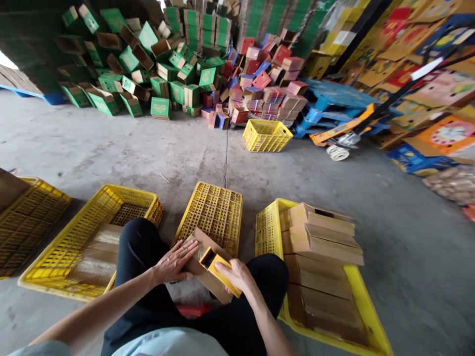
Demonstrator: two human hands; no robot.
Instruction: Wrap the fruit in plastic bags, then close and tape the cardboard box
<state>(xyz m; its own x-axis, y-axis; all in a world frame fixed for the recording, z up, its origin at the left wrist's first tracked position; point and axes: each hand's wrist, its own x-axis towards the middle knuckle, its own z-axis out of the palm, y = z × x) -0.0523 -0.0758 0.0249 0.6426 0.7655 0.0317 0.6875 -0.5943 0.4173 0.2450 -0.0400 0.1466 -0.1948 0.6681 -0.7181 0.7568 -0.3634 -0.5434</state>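
My left hand (173, 262) lies flat with fingers spread on a brown cardboard box (208, 247) resting on my lap. My right hand (237, 275) grips a small yellow box piece (217, 264) with a dark opening, pressed against the brown cardboard. Both hands are over my knees, in black trousers. An upturned yellow crate (213, 212) stands just in front of the cardboard.
A yellow crate (267, 227) at my right holds stacked brown folded boxes (322, 237). Another yellow crate (92, 222) at my left holds flat cardboard. Piles of green boxes (148, 64) and pink boxes (267, 84), a yellow basket (266, 136) and a pallet jack (341, 138) stand beyond.
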